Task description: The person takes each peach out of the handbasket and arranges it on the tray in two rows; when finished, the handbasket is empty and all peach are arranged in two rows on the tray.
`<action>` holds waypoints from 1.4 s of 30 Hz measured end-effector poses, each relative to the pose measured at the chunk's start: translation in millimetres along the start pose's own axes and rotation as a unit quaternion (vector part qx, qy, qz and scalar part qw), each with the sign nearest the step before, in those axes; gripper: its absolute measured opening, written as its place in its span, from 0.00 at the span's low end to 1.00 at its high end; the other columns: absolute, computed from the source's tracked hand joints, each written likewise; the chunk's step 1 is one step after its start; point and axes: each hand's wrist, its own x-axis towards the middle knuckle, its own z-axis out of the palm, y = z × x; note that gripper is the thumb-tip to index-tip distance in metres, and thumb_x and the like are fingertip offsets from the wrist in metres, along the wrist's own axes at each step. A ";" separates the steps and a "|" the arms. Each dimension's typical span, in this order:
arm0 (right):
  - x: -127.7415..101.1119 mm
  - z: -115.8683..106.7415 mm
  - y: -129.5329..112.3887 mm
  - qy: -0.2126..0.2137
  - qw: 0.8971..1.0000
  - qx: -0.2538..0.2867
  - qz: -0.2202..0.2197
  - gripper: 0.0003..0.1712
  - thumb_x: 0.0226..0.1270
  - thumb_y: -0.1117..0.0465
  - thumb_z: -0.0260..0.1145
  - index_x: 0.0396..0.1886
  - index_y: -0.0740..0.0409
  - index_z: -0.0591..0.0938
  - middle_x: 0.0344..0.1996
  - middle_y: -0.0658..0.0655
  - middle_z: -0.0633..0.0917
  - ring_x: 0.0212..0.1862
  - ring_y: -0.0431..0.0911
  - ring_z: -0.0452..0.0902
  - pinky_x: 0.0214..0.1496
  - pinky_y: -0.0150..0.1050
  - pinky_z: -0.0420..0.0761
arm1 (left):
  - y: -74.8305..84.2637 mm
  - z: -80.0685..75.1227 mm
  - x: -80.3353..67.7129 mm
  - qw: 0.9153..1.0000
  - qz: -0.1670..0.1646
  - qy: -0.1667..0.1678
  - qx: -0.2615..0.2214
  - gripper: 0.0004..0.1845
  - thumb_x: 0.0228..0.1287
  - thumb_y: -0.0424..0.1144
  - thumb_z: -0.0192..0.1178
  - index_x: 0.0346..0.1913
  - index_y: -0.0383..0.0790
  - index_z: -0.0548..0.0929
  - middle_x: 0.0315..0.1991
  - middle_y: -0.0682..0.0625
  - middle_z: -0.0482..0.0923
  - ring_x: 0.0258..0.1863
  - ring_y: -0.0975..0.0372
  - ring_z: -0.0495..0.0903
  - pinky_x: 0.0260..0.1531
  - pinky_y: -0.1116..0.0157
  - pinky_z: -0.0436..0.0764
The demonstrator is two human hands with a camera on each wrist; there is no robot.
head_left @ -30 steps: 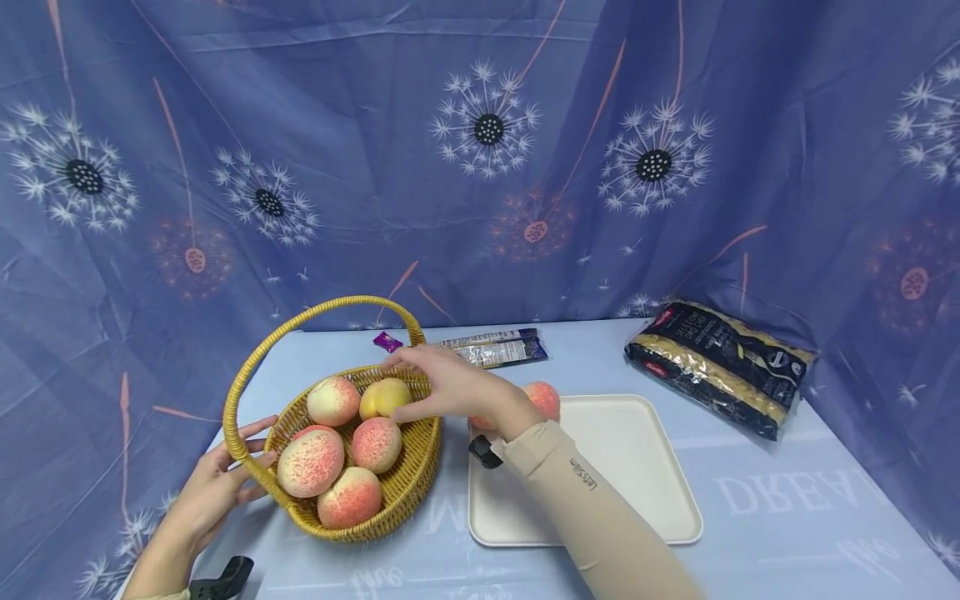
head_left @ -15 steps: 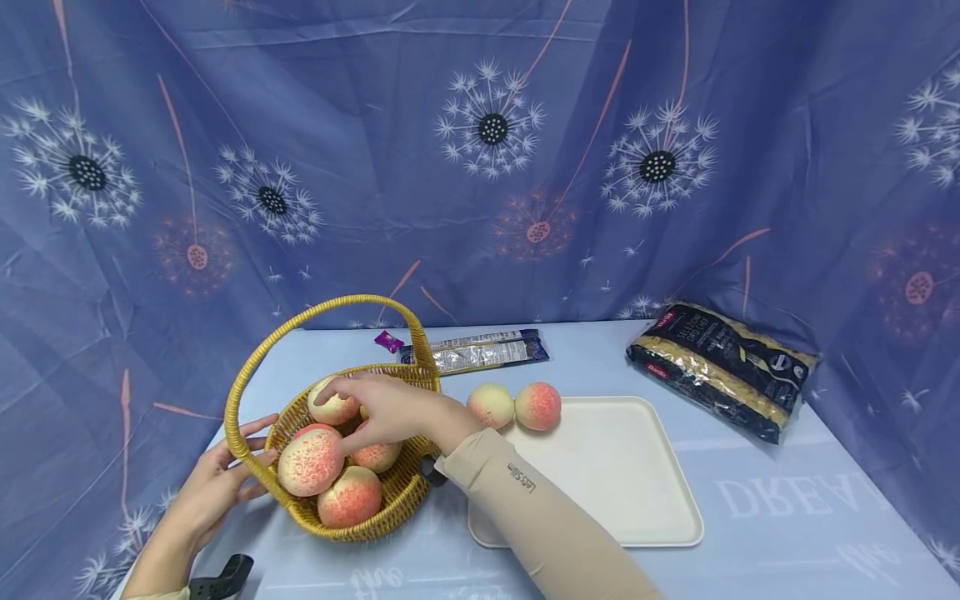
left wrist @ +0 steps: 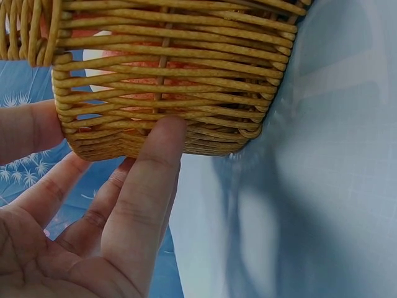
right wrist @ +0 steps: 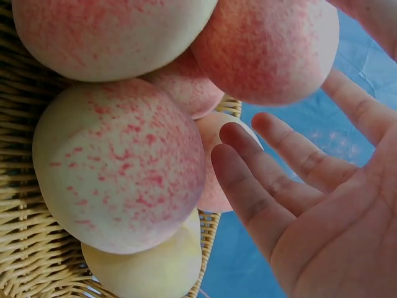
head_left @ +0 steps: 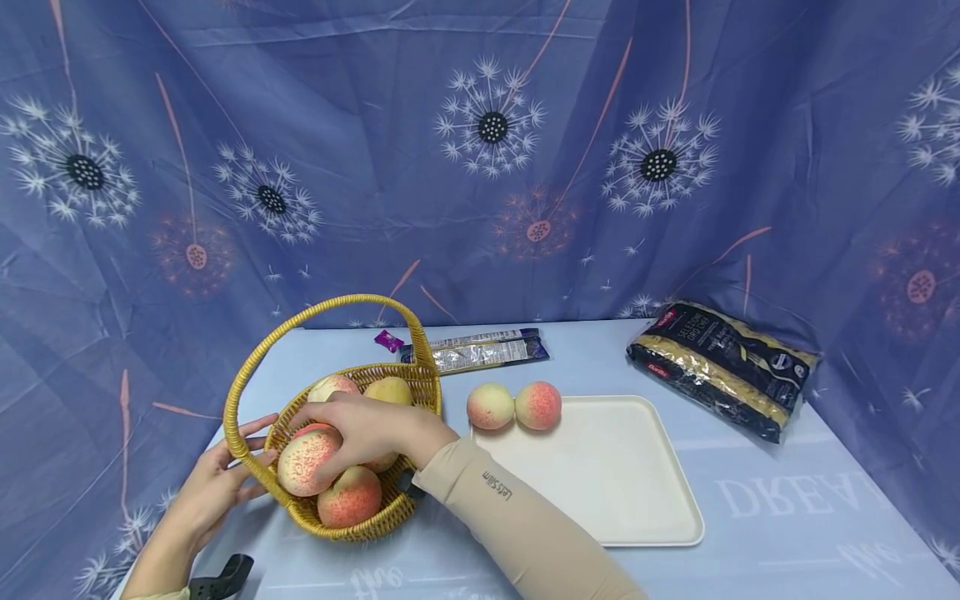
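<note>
A yellow wicker basket [head_left: 390,508] with a tall arched handle holds several peaches, mostly cream with pink speckles, plus a yellower one [head_left: 390,390]. My left hand [head_left: 213,487] is at the basket's left side, its extended fingertips touching the weave, as the left wrist view shows up close. Inside the basket, my right hand [head_left: 367,429] reaches over the large speckled peach [head_left: 300,467], thumb at its near side. In the right wrist view the right fingers [right wrist: 273,180] are spread and fairly straight, with a pink peach [right wrist: 267,49] between them and the thumb. Another peach [head_left: 351,498] lies nearer the front rim.
Two peaches, one paler [head_left: 491,407] and one pinker [head_left: 538,406], sit at the far left corner of a white tray [head_left: 600,475]. Behind lie a long dark packet [head_left: 483,352] and a purple wrapped candy [head_left: 387,341]. A pasta bag [head_left: 720,367] rests at the back right.
My right hand has moved left and down, from the basket's right rim across to the large speckled peach. The two peaches by the tray have come into full view. My left hand stays put.
</note>
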 end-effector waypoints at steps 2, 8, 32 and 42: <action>0.5 2.4 -0.2 -0.005 1.000 -0.005 0.005 0.41 0.64 0.39 0.80 0.73 0.34 0.74 0.59 0.36 0.79 0.61 0.29 0.68 0.58 0.20 0.74 | 0.0 -0.1 0.1 1.000 -0.001 -0.001 0.005 0.33 0.81 0.39 0.62 0.83 0.50 0.66 0.52 0.61 0.75 0.47 0.71 0.86 0.44 0.63 0.93; 1.9 5.8 -2.2 -0.009 1.000 -0.020 -0.013 0.38 0.66 0.39 0.78 0.73 0.36 0.75 0.62 0.37 0.79 0.62 0.28 0.71 0.60 0.17 0.71 | 0.3 0.0 0.3 1.000 0.002 -0.002 -0.004 0.32 0.81 0.38 0.62 0.83 0.49 0.67 0.52 0.62 0.76 0.48 0.71 0.86 0.44 0.63 0.93; -6.5 -8.8 3.9 0.009 1.000 -0.026 -0.015 0.36 0.64 0.42 0.80 0.70 0.34 0.77 0.56 0.37 0.81 0.58 0.31 0.73 0.56 0.18 0.74 | -0.4 1.2 0.7 0.999 0.014 -0.001 -0.029 0.31 0.80 0.35 0.62 0.81 0.50 0.70 0.50 0.62 0.78 0.46 0.69 0.87 0.42 0.63 0.93; -43.2 -34.5 20.4 0.069 0.996 0.038 -0.029 0.37 0.65 0.44 0.80 0.71 0.37 0.76 0.64 0.41 0.80 0.61 0.33 0.76 0.60 0.25 0.79 | -0.7 1.8 0.7 1.000 0.007 0.007 -0.025 0.31 0.79 0.36 0.63 0.81 0.51 0.71 0.50 0.59 0.76 0.47 0.69 0.86 0.44 0.63 0.93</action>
